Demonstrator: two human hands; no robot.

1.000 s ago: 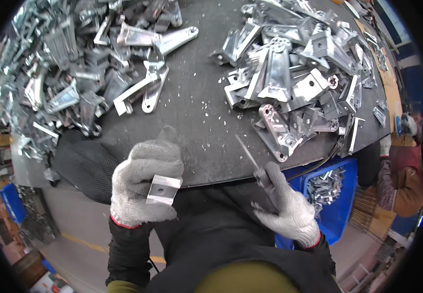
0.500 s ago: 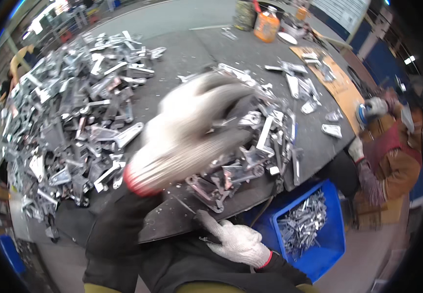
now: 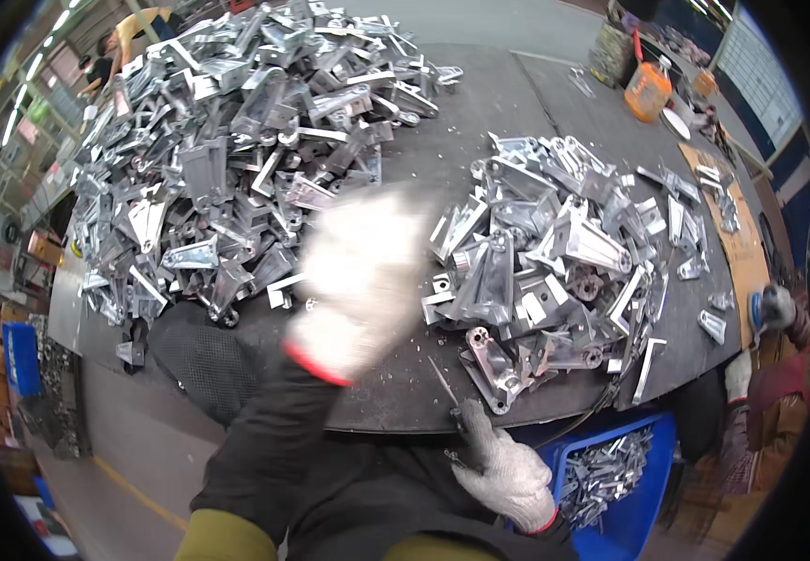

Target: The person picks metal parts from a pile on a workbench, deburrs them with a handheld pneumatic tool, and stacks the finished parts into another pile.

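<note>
A left heap of metal brackets and a right heap lie on the table, the lower pieces covered by the upper; the left hand, gloved and heavily blurred, is between the heaps and hides part of the left one; its fingertips cannot be made out, so how far that grip is open, and whether it has hold of anything, cannot be told; the right hand, gloved, is at the table's near edge, its grip closed round a thin pointed tool, the handle mostly hidden; a blue bin of small metal pieces is cut off below; a co-worker is dim at the right rim.
</note>
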